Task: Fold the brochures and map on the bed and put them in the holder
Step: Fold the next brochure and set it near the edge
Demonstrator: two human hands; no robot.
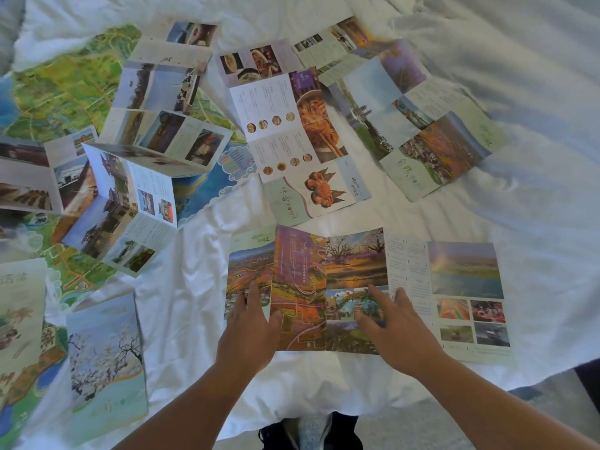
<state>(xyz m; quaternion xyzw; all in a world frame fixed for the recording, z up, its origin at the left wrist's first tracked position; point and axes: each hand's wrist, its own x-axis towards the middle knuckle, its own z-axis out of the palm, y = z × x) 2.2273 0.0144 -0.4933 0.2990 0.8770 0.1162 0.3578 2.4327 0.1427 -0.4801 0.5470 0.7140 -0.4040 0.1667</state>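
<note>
Left hand, right hand pressing unfolded brochure, grip flat-fingered, map spread leftward under other brochures

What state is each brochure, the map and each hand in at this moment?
Near brochure: unfolded, flat on the bed under both hands.
Left hand: fingers straight, resting on its left panels.
Right hand: fingers straight, resting on its middle panels.
Food brochure: unfolded.
Blossom-cover brochure: folded shut.
Zigzag brochure: half open, creases standing.
Map: spread open, partly covered.
</note>
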